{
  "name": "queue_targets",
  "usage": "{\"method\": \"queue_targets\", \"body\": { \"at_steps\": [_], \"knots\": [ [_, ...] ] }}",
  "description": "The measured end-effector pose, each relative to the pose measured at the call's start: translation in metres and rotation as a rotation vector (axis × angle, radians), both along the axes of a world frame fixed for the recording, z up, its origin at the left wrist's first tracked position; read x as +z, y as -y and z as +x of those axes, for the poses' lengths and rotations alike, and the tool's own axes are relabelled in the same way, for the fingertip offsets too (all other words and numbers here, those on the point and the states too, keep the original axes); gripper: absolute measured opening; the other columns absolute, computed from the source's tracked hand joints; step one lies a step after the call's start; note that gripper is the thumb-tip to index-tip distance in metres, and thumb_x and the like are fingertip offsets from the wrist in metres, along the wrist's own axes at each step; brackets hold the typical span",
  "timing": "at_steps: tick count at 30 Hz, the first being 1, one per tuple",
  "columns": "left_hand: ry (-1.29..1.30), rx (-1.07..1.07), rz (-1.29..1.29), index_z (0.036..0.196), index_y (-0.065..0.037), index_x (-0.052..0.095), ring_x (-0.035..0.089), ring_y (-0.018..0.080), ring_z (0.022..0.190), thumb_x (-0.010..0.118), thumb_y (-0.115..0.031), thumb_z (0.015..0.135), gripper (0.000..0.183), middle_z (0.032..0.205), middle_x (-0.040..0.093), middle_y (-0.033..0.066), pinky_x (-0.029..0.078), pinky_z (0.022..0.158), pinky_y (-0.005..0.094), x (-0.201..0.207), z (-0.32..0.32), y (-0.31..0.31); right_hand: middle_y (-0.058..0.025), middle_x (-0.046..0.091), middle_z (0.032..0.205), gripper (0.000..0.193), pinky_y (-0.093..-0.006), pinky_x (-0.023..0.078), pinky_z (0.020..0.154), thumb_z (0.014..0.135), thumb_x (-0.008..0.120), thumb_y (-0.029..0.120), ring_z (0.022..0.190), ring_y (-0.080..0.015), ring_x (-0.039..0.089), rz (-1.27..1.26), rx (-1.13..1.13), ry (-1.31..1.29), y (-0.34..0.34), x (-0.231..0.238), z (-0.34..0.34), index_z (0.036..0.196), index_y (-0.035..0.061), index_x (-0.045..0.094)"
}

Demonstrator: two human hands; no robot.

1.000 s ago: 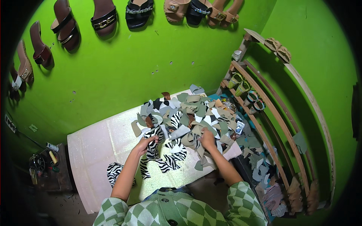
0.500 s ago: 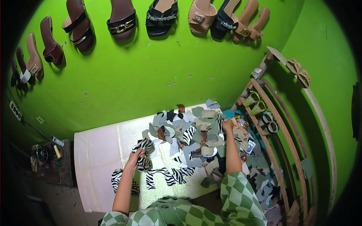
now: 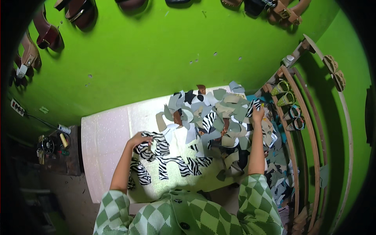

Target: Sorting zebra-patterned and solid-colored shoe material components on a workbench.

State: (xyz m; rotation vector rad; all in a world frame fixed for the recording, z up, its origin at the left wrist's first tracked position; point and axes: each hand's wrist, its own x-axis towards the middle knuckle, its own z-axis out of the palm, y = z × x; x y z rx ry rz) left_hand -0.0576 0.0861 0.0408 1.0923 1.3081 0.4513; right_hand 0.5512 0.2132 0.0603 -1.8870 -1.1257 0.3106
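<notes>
My left hand [image 3: 138, 140] is closed on several zebra-print pieces [image 3: 160, 144], held low over the pale sparkly table. At the right side of a heap of loose scraps [image 3: 227, 103], my right hand [image 3: 257, 114] grips a zebra-print piece [image 3: 251, 109] between its fingers. The heap mixes grey, green, beige, white and brown cut pieces. In front of me lie more zebra-print pieces: a curved one [image 3: 171, 164], a jagged one [image 3: 199, 163] beside it, and a longer one [image 3: 141, 174] below my left hand.
Sandals [image 3: 81, 15] hang along the green wall. A wooden rack [image 3: 290, 166] with small sandals [image 3: 287, 98] stands to the right, with more scraps [image 3: 276, 182] piled beside it. The table [image 3: 103, 152] reaches left toward a low stand [image 3: 70, 162] carrying tools.
The view has tilted down and shifted left. My left hand has lowered its zebra-print pieces, which now spread flatter. My right hand remains by the heap's right side, its zebra-print piece now showing more clearly.
</notes>
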Motion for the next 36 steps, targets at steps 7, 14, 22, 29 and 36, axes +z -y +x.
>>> {"method": "queue_targets", "body": {
  "at_steps": [7, 14, 22, 29, 36],
  "knots": [
    [-0.341, -0.204, 0.163, 0.092, 0.0, 0.066, 0.064, 0.0169, 0.07, 0.074, -0.022, 0.071, 0.032, 0.079, 0.068, 0.009, 0.049, 0.07, 0.0301, -0.016, 0.007, -0.017, -0.0132, 0.057, 0.104, 0.04, -0.0314, 0.041, 0.087, 0.081, 0.064, 0.02, 0.095, -0.0213, 0.053, 0.119, 0.321, -0.27, 0.073, 0.071, -0.101, 0.112, -0.0032, 0.052],
    [-0.367, -0.303, 0.372, 0.099, -0.003, 0.065, 0.063, 0.0204, 0.081, 0.076, -0.031, 0.068, 0.044, 0.09, 0.067, 0.0132, 0.048, 0.076, 0.0316, -0.038, 0.031, -0.007, -0.0116, 0.058, 0.106, 0.046, -0.0325, 0.041, 0.089, 0.071, 0.07, 0.009, 0.1, -0.0206, 0.054, -0.354, 1.033, -0.211, 0.168, -0.046, -0.217, 0.113, 0.0031, 0.051],
    [-0.897, 0.068, 0.552, 0.13, -0.008, 0.036, 0.05, 0.0329, 0.106, 0.07, -0.055, 0.063, 0.089, 0.118, 0.051, 0.0166, 0.039, 0.091, 0.0431, -0.013, 0.038, 0.045, -0.0099, 0.052, 0.104, 0.048, -0.0408, 0.035, 0.086, 0.071, 0.07, 0.02, 0.104, -0.0276, 0.048, -0.199, 0.992, 0.247, 0.236, -0.054, -0.279, 0.113, 0.0104, 0.05],
    [-0.876, 0.251, 0.379, 0.105, -0.003, 0.049, 0.058, 0.0315, 0.094, 0.074, -0.038, 0.066, 0.059, 0.099, 0.059, 0.0158, 0.048, 0.077, 0.0403, -0.037, 0.024, 0.077, -0.0084, 0.053, 0.095, 0.044, -0.0387, 0.038, 0.077, 0.067, 0.074, 0.018, 0.087, -0.0282, 0.054, -0.213, 0.939, 0.476, 0.266, -0.063, -0.324, 0.105, 0.0099, 0.054],
    [-0.961, 0.372, 0.519, 0.12, 0.003, 0.041, 0.043, 0.0333, 0.106, 0.072, -0.034, 0.069, 0.07, 0.112, 0.046, 0.0168, 0.041, 0.086, 0.042, -0.02, 0.05, 0.102, -0.0095, 0.054, 0.092, 0.032, -0.04, 0.041, 0.075, 0.071, 0.071, 0.018, 0.088, -0.0287, 0.054, -0.28, 0.912, 0.334, 0.282, -0.064, -0.324, 0.099, 0.0087, 0.058]
  ]
}}
